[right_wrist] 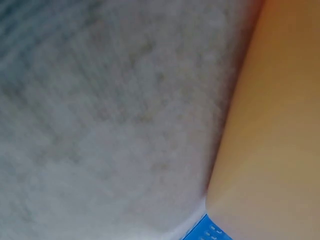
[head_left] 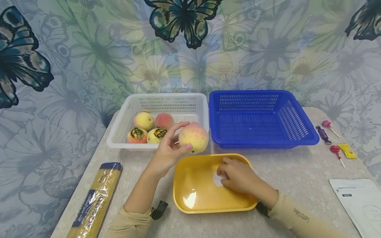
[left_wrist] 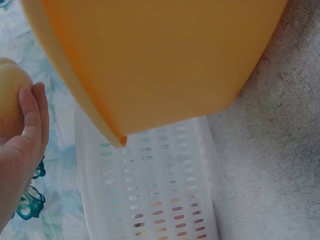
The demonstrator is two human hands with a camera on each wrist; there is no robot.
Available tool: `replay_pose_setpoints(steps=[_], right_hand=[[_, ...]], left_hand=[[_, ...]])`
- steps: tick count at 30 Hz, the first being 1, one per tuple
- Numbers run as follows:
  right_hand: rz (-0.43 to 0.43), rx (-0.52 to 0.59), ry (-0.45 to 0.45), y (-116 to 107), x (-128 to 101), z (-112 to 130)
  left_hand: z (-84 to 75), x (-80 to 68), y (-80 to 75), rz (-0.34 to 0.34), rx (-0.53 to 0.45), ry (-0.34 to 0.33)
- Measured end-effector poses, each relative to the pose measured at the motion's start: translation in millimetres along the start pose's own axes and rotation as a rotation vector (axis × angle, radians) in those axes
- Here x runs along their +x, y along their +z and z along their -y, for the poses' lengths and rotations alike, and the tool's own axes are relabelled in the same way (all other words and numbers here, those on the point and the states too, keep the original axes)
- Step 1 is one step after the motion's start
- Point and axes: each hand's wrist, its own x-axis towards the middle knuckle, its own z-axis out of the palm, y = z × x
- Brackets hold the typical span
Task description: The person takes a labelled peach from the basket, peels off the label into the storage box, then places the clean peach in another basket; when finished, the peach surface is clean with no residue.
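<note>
My left hand [head_left: 169, 148] holds up a yellow-pink peach [head_left: 194, 137] between thumb and fingers, in front of the white basket [head_left: 166, 96]. In the left wrist view the same peach [left_wrist: 11, 100] shows at the left edge, the fingers along its side. Inside the yellow tray [head_left: 193, 162], my right hand [head_left: 238, 175] has curled fingers and thumb at a small round white piece [head_left: 218, 179], which they seem to pinch. Its kind is not clear. Several peaches [head_left: 144, 121] lie in the white basket, two with black-and-yellow labels. The right wrist view does not show the hand.
A blue basket [head_left: 253, 142] stands right of the white one. Lollipops [head_left: 334, 149] and wrapped candies [head_left: 347, 151] lie at the right edge, above a white packet [head_left: 357, 201]. A long yellow packet [head_left: 95, 201] lies at left. A patterned cloth hangs behind the table.
</note>
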Motion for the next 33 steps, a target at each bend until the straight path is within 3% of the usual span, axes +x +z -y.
replay_pose_setpoints(steps=[15,21,25,29,33], right_hand=[[-0.018,0.045,-0.083,-18,-12,3],[-0.012,0.165,-0.07,-31,-20,2],[-0.009,0.177,-0.065,-34,-21,1],[-0.066,0.196,-0.038,-41,-25,-2],[-0.202,0.226,-0.016,-54,-33,-15]], left_hand=[[-12.0,4.5,7.8,0.04,0.032,0.01],[-18.7,7.8,12.4,0.07,0.031,0.021],[-24.0,9.4,14.2,0.082,0.033,0.024],[-28.0,10.8,17.1,0.093,0.054,0.017],[-34.4,13.9,22.2,0.102,0.108,0.027]])
